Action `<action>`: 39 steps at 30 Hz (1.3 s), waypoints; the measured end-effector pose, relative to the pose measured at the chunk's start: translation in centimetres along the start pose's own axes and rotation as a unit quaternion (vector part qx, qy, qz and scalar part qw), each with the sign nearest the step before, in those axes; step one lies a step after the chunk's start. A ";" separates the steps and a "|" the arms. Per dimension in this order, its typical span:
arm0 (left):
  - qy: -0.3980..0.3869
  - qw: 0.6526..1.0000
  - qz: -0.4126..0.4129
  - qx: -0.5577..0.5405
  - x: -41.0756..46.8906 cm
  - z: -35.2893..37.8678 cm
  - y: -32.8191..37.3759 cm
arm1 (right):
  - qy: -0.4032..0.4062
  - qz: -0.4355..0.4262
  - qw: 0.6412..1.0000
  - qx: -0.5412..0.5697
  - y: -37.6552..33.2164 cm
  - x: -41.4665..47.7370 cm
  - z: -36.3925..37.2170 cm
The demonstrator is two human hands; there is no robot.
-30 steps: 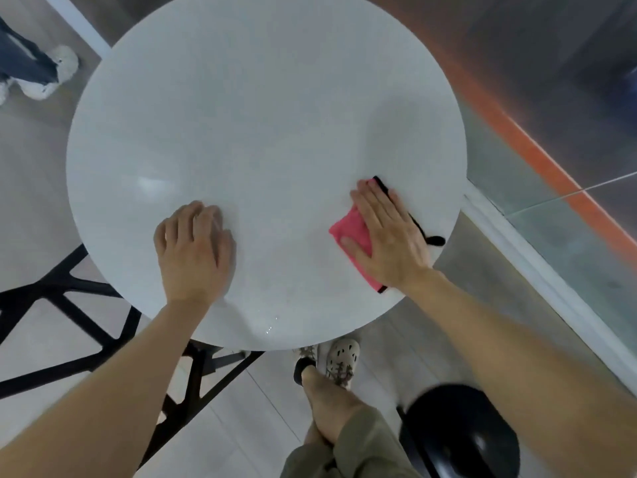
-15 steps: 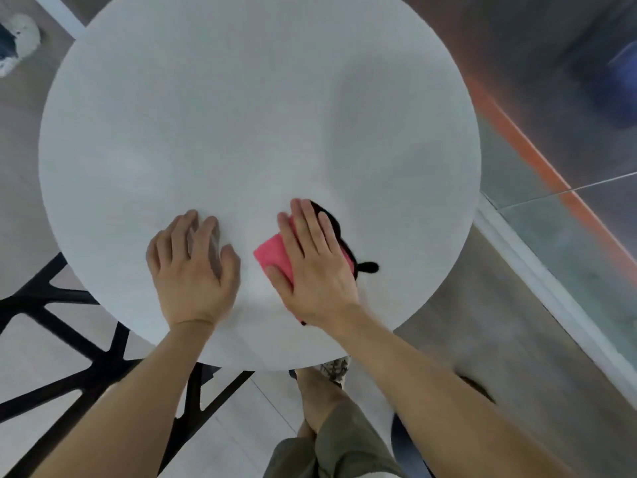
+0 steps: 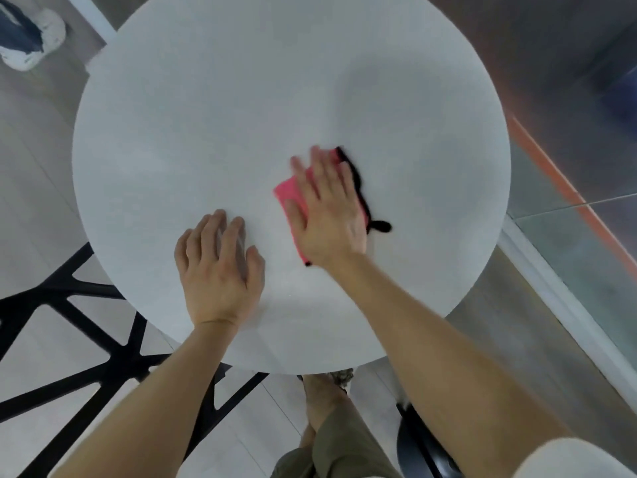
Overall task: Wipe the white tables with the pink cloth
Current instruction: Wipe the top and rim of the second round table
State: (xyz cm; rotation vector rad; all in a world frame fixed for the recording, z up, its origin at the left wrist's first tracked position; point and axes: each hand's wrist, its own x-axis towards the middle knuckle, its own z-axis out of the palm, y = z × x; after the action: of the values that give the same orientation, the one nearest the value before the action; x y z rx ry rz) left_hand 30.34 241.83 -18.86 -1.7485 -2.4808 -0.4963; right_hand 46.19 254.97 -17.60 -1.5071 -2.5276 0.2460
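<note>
Pressing flat on the pink cloth [image 3: 289, 193], the right hand [image 3: 329, 215] lies a little right of the middle of the round white desk [image 3: 224, 98], its fingers [image 3: 325, 174] straight and spread over the fabric, not curled round it; their tips are blurred. The cloth is spread on the desk under that palm, pink showing past the thumb side and a black edging [image 3: 358, 188] with a small black loop showing on the little-finger side of the hand. The left hand [image 3: 219, 270] rests palm down on the bare desk nearer the person's edge, just beside the cloth but not touching it, fingers relaxed and close together, holding nothing. Below the desk at the left is a black frame [image 3: 69, 339] of crossing bars on the pale floor, and at the lower right part of a black stool [image 3: 424, 453]. Between the forearms an olive trouser leg [image 3: 341, 453] and a foot [image 3: 324, 391] show under the desk's near rim. At the top left corner lies another person's pale shoe [image 3: 34, 53]
</note>
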 end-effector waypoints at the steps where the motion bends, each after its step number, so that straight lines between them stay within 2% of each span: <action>1: 0.000 1.000 0.000 0.000 0.0 0.0 0.0 | -0.016 -0.049 0.999 0.005 -0.3 -0.6 -0.1; 2: -0.004 1.000 0.001 0.000 0.1 0.0 0.0 | -0.021 -0.076 0.997 0.010 0.7 -1.0 -0.4; 4: -0.014 1.000 0.007 -0.002 0.2 -0.2 0.1 | -0.027 -0.058 0.998 -0.003 4.8 -2.3 -1.4; 8: -0.037 0.999 0.012 -0.002 0.5 -0.7 0.2 | -0.021 0.172 0.983 -0.054 11.8 -3.5 -3.7; 10: -0.053 0.998 0.015 -0.024 0.5 -1.0 -0.2 | 0.010 0.275 0.960 -0.056 11.1 -2.3 -3.2; 12: -0.073 0.995 0.023 -0.070 0.5 -1.9 -1.2 | 0.022 0.316 0.947 -0.049 7.1 0.3 -1.7; 14: -0.081 0.991 0.025 -0.107 0.9 -3.3 -3.0 | 0.008 0.252 0.967 -0.041 1.2 3.4 -0.1; 16: -0.102 0.991 -0.004 -0.087 1.4 -5.0 -5.2 | -0.021 0.126 0.991 -0.026 -5.6 5.6 1.6; 18: -0.173 0.980 -0.068 -0.064 2.1 -6.4 -7.2 | -0.048 0.000 0.999 -0.012 -10.5 6.4 2.6; 21: -0.297 0.937 -0.168 -0.074 3.7 -7.3 -9.7 | -0.062 -0.092 0.994 0.002 -10.2 5.3 2.4; 23: -0.392 0.901 -0.180 -0.048 5.0 -6.9 -11.0 | -0.051 -0.093 0.994 -0.003 -6.2 4.4 1.8; 26: -0.499 0.851 -0.161 -0.027 6.0 -6.3 -11.4 | -0.040 0.005 0.998 -0.039 1.0 3.5 -0.1; 29: -0.536 0.826 -0.174 -0.016 6.5 -6.0 -11.2 | -0.038 0.110 0.992 -0.053 4.1 3.7 -1.0; 33: -0.536 0.824 -0.185 -0.015 6.3 -6.2 -11.1 | -0.001 0.244 0.968 -0.053 -1.3 7.6 0.7; 35: -0.545 0.817 -0.186 -0.017 6.3 -6.3 -11.0 | -0.006 0.206 0.977 -0.046 -6.1 10.7 1.9; 39: -0.549 0.813 -0.193 -0.027 6.3 -6.8 -10.9 | -0.044 -0.019 0.999 -0.019 -16.1 13.0 4.4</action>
State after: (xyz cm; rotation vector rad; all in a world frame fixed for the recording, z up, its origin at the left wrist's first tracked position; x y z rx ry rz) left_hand 17.18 242.21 -13.36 -1.8309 -3.6029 0.7068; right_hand 25.40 258.65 -17.11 -1.4927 -2.6408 0.2667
